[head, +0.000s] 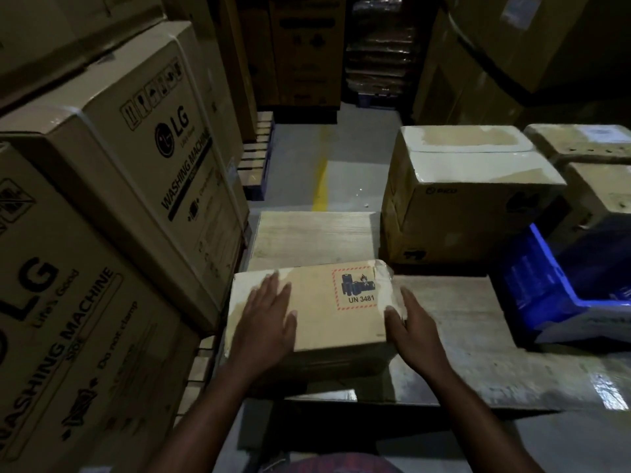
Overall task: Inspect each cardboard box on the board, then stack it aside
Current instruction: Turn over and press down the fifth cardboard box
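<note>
A pale wooden board (461,312) is seen low above the grey floor (300,158), with glare at its near right corner. A UN 3481 cardboard box (327,322) is set on its left end. A large taped carton (461,206) is placed at the far side. A blue-and-white carton (560,295) is set at the right edge. A flat pale slab (314,233) is seen just behind the small box; whether it is board or wrapped box cannot be told.
</note>
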The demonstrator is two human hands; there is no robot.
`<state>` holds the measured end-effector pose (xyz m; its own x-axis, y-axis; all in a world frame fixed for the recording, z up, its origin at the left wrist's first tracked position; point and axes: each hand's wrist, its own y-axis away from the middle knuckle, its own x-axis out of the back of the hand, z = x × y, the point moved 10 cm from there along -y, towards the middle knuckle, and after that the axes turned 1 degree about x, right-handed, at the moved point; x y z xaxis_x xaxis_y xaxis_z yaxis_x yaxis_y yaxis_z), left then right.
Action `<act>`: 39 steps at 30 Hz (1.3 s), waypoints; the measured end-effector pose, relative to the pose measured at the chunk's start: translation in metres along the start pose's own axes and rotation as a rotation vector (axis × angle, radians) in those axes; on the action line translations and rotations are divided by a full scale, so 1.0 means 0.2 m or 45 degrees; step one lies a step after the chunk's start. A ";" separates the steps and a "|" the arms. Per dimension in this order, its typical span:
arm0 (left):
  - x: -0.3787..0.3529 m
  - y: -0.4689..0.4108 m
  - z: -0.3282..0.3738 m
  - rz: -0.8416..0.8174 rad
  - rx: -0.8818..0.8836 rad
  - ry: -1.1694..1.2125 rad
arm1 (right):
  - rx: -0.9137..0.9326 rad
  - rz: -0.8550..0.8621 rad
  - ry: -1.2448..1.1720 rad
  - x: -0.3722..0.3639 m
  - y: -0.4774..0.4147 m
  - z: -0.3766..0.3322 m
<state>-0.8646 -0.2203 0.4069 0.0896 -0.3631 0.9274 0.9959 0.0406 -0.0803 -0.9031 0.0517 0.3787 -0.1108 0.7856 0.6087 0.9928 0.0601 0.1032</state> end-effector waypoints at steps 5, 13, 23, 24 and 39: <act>0.01 0.06 -0.34 -0.009 0.352 0.076 | -0.221 -0.083 -0.319 -0.06 0.05 0.01; 0.02 0.06 -0.39 0.009 0.344 0.450 | 0.048 -0.044 -0.362 0.16 0.06 -0.39; -0.39 0.09 -0.17 -0.450 0.468 0.851 | 0.382 0.133 0.264 0.17 0.16 -0.74; -0.38 0.10 -0.16 -0.454 0.496 0.865 | 0.411 0.139 0.266 0.13 0.19 -0.76; 0.30 0.09 -0.08 0.287 0.341 0.753 | 0.559 -0.245 0.396 -0.16 0.16 -0.82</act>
<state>-0.8415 -0.2558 0.4564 0.3599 -0.7628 0.5373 0.9228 0.3758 -0.0847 -0.8745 -0.0721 0.4915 -0.2331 0.5208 0.8212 0.8717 0.4863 -0.0609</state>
